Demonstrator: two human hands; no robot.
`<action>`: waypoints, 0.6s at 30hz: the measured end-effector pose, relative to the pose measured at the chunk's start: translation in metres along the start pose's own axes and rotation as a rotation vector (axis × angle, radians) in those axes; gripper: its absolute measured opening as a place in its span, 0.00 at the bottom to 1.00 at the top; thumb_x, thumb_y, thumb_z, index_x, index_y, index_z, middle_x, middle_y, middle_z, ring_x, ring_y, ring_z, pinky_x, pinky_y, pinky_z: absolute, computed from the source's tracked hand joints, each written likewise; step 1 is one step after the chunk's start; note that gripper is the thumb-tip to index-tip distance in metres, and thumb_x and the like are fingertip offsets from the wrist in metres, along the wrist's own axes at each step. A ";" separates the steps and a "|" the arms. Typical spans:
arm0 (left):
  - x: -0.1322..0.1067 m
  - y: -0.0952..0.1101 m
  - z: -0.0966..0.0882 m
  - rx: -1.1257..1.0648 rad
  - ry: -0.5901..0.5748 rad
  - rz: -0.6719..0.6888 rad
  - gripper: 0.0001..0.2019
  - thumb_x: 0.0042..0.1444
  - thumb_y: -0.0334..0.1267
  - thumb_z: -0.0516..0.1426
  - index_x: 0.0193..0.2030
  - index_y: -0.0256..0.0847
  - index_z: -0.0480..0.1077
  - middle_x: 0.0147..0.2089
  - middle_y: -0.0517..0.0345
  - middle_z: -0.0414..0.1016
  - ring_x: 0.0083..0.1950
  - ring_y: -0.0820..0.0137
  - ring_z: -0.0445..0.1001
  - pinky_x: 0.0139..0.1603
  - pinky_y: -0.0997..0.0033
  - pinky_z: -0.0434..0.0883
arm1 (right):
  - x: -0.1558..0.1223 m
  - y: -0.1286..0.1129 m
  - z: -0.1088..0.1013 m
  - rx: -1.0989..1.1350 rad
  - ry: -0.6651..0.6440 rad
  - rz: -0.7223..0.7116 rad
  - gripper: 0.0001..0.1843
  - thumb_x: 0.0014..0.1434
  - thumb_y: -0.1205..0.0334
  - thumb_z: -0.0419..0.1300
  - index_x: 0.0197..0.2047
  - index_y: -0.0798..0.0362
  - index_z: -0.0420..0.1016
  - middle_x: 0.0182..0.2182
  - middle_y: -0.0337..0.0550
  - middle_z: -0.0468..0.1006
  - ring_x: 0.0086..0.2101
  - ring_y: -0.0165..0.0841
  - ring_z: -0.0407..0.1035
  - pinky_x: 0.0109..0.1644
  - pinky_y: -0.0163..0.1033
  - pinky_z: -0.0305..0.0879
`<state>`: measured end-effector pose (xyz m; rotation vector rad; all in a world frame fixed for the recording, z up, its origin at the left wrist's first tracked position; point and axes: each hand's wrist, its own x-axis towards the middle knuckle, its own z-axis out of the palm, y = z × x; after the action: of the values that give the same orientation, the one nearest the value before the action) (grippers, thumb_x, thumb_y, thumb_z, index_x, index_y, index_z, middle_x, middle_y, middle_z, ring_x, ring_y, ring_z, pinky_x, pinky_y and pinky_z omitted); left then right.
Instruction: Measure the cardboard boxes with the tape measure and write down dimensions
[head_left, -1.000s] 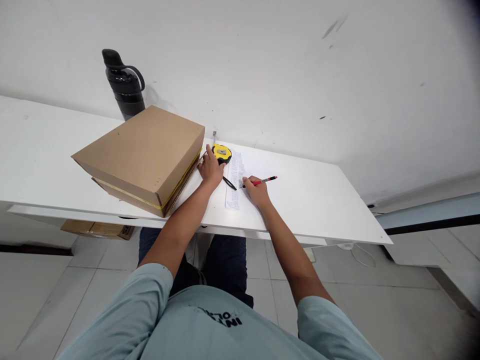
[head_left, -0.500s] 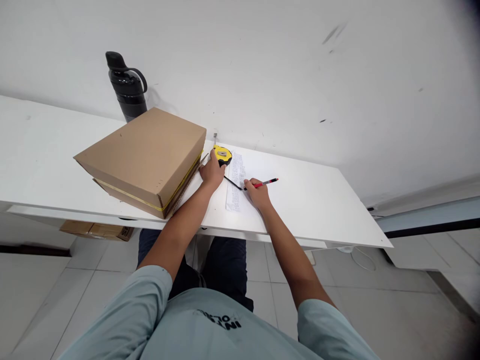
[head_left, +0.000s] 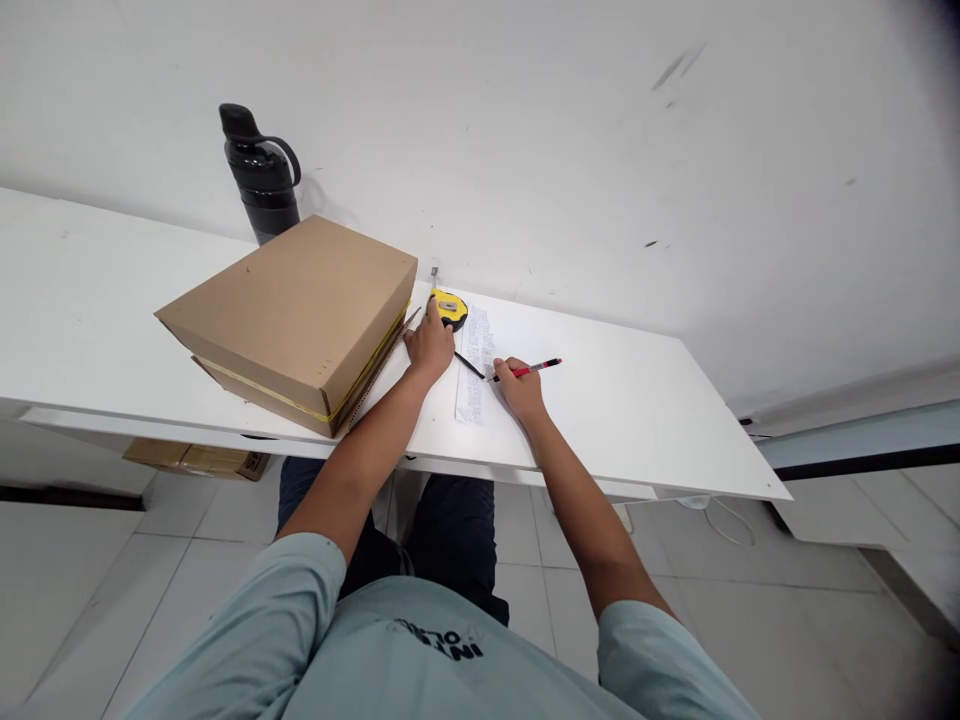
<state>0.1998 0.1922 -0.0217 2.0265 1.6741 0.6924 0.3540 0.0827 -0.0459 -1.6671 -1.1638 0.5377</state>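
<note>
My left hand [head_left: 430,345] is closed on a yellow and black tape measure [head_left: 449,306], whose metal tab sticks out toward the wall. A black strap [head_left: 469,366] trails from the tape measure across a sheet of paper [head_left: 472,405] covered in small handwriting. My right hand [head_left: 520,390] grips a red and black pen [head_left: 541,366], its tip down on the paper near the strap's end. Just left of my left hand stands a brown cardboard box [head_left: 289,305] with a yellow band around its lower part.
A black bottle [head_left: 262,185] with a loop handle stands behind the box, by the wall [head_left: 525,130]. The white table [head_left: 637,420] ends in a corner at the right. Below its left part lies another cardboard box [head_left: 196,460] on a tiled floor.
The whole view has shifted slightly to the right. The pen tip now sits a little apart from the strap's end. Both hands keep their holds.
</note>
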 end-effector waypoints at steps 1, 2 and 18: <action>0.000 0.001 0.000 -0.002 -0.002 0.005 0.32 0.73 0.37 0.50 0.82 0.43 0.47 0.72 0.44 0.73 0.71 0.55 0.73 0.71 0.51 0.63 | 0.000 0.000 0.000 0.001 0.006 -0.001 0.23 0.57 0.41 0.58 0.22 0.47 0.57 0.21 0.35 0.58 0.29 0.31 0.55 0.36 0.41 0.57; 0.000 0.001 0.000 -0.003 -0.005 0.010 0.33 0.73 0.38 0.49 0.82 0.43 0.47 0.73 0.44 0.72 0.71 0.55 0.72 0.71 0.50 0.63 | 0.000 0.000 0.001 0.002 0.012 -0.001 0.23 0.57 0.41 0.58 0.22 0.47 0.56 0.22 0.35 0.59 0.29 0.31 0.55 0.36 0.41 0.57; 0.000 -0.001 0.002 -0.017 0.002 0.035 0.45 0.70 0.45 0.54 0.85 0.43 0.33 0.72 0.44 0.72 0.76 0.50 0.60 0.73 0.49 0.59 | 0.000 0.000 0.001 0.015 -0.012 0.017 0.21 0.55 0.45 0.58 0.21 0.47 0.55 0.21 0.34 0.58 0.27 0.29 0.53 0.35 0.40 0.55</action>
<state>0.2001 0.1928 -0.0241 2.0482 1.6320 0.7181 0.3529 0.0828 -0.0461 -1.6642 -1.1520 0.5669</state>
